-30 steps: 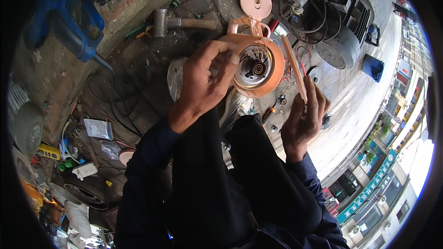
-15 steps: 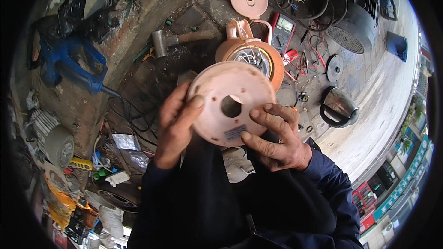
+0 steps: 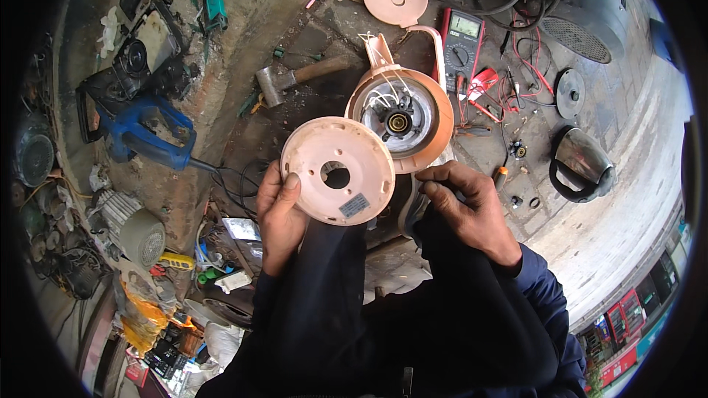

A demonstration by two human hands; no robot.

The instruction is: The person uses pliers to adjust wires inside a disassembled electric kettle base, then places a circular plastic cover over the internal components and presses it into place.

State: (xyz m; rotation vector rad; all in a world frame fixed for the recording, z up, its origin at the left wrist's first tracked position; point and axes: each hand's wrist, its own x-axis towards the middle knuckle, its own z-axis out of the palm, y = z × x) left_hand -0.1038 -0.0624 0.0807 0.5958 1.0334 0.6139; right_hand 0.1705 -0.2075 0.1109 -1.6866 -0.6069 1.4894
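My left hand [image 3: 280, 221] grips the left edge of a round pink plastic base cover [image 3: 302, 155], thumb on its face. The cover has a centre hole, small screw holes and a grey label. Beyond it an electric kettle [image 3: 444, 121] lies with its underside open, showing a metal bottom, white wires and a round dark connector [image 3: 398, 124]. The cover hides part of its near left rim. My right hand [image 3: 472, 206] is at the kettle's near edge, thumb and forefinger pinched together. What is between them, if anything, is too small to make out.
Behind the kettle are a pink lid [image 3: 376, 1] and a red multimeter [image 3: 459, 48]. A hammer [image 3: 306, 74] lies left, near a blue power tool [image 3: 151, 133]. At right are a metal disc [image 3: 569, 94], a screwdriver [image 3: 501, 177] and a dark-handled kettle [image 3: 582, 166].
My right hand has let go of the cover and moved to the kettle's near edge, fingers now pinched. My left hand has shifted the cover left, uncovering more of the kettle's inside.
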